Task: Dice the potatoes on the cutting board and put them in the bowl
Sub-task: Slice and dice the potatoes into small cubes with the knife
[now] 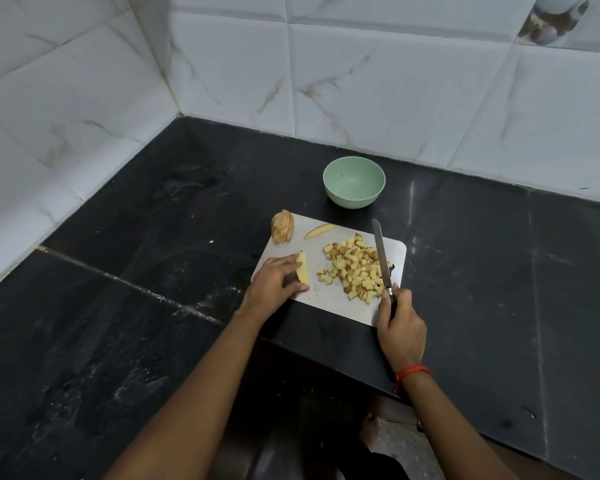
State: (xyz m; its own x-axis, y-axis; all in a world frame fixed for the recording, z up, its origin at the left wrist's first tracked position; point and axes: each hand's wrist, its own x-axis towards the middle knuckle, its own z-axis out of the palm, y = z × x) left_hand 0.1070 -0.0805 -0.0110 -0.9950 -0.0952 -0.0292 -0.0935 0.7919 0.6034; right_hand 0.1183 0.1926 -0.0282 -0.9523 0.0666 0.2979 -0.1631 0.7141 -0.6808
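A white cutting board (329, 296) lies on the black counter. A heap of diced potato (355, 268) covers its right half. My left hand (274, 284) holds a potato slab (302, 269) at the board's left edge. My right hand (400, 320) grips the handle of a knife (381, 252), whose blade points away from me along the right side of the dice. A sliced potato chunk (282, 226) sits at the board's far left corner, with a thin potato strip (319, 231) beside it. Behind the board stands a green bowl (354, 183), which looks empty.
The black stone counter (136, 306) meets white tiled walls (361, 81) at the back and left. Its front edge drops off just below the board, near my right wrist.
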